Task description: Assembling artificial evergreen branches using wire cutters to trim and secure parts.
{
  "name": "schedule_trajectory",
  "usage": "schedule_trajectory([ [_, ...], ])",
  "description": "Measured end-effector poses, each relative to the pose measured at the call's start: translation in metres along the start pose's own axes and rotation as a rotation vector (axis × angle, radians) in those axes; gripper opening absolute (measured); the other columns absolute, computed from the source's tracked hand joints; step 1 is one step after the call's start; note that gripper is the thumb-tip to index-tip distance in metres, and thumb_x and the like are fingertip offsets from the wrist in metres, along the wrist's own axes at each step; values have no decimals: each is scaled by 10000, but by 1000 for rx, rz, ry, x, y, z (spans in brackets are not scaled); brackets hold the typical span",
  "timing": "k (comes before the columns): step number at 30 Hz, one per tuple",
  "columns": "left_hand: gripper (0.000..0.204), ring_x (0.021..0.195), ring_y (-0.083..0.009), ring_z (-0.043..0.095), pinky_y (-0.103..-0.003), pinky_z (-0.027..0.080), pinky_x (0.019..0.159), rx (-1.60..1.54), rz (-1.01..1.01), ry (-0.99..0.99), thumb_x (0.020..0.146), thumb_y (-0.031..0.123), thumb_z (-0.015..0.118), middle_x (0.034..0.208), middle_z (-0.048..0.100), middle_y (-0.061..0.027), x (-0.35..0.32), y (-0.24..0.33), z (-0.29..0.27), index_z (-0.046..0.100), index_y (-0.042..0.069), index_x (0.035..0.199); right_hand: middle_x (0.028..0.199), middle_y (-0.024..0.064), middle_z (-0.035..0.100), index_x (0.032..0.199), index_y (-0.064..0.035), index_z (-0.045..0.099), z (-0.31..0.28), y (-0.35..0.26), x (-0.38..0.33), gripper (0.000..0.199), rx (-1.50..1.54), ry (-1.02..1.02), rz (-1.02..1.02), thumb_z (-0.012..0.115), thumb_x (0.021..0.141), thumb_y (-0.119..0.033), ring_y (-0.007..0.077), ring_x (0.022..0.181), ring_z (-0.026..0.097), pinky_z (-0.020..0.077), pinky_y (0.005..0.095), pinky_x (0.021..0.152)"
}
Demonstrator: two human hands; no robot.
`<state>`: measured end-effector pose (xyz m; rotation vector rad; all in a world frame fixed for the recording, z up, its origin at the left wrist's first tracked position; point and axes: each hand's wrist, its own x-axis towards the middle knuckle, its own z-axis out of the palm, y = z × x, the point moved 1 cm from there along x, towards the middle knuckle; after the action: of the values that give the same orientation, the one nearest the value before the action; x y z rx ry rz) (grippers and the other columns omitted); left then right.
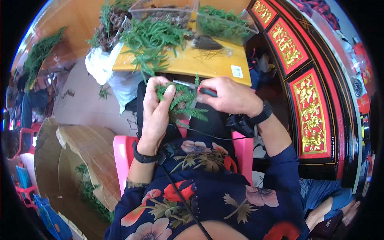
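I see left hand (157,105) pinching green fern-like sprigs (185,103), center, just near of yellow table (222,69); right hand (231,96), to their right, fingers wrapped round a red-and-black-handled metal tool (208,92).

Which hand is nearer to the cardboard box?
Left. The left hand holds greenery, forward and right of the cardboard box; the right hand holds a tool, farther right.

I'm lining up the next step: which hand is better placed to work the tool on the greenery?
Probably the right hand: it grips the tool, close to the greenery that the left hand holds.
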<state>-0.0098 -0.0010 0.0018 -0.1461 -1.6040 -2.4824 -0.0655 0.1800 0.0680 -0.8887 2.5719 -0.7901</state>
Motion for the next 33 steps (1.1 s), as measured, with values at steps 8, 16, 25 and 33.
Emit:
schedule_trajectory([
  [8, 344, 905, -99, 580, -238, 484, 772, 172, -58, -216, 889, 28, 575, 1025, 591, -47, 11, 9, -6, 467, 34, 1216, 724, 202, 608, 855, 11, 616, 1, 8, -3, 225, -145, 93, -63, 652, 810, -207, 366, 695, 593, 443, 414, 616],
  [16, 517, 935, -163, 597, -285, 488, 826, 714, 205, -72, 813, -46, 588, 1052, 604, -98, 6, 11, 9, 418, 14, 1297, 701, 194, 602, 822, 20, 614, 4, 21, 1, 261, -168, 105, -31, 644, 815, -239, 352, 680, 592, 439, 408, 613],
  [25, 675, 1084, -267, 549, -338, 438, 930, 697, 294, -146, 765, -56, 616, 1216, 527, -183, 6, 17, 5, 325, 16, 1370, 725, 208, 619, 857, 4, 650, -10, 14, 12, 306, -67, -96, 60, 638, 788, -293, 344, 706, 605, 458, 403, 671],
  [33, 782, 1112, -355, 520, -378, 457, 904, 935, 459, -35, 735, -27, 667, 1296, 415, -219, 8, 10, 4, 265, 17, 1404, 702, 163, 623, 850, -1, 640, -8, 29, 26, 330, -42, -106, 67, 649, 803, -327, 255, 656, 593, 454, 373, 645],
])
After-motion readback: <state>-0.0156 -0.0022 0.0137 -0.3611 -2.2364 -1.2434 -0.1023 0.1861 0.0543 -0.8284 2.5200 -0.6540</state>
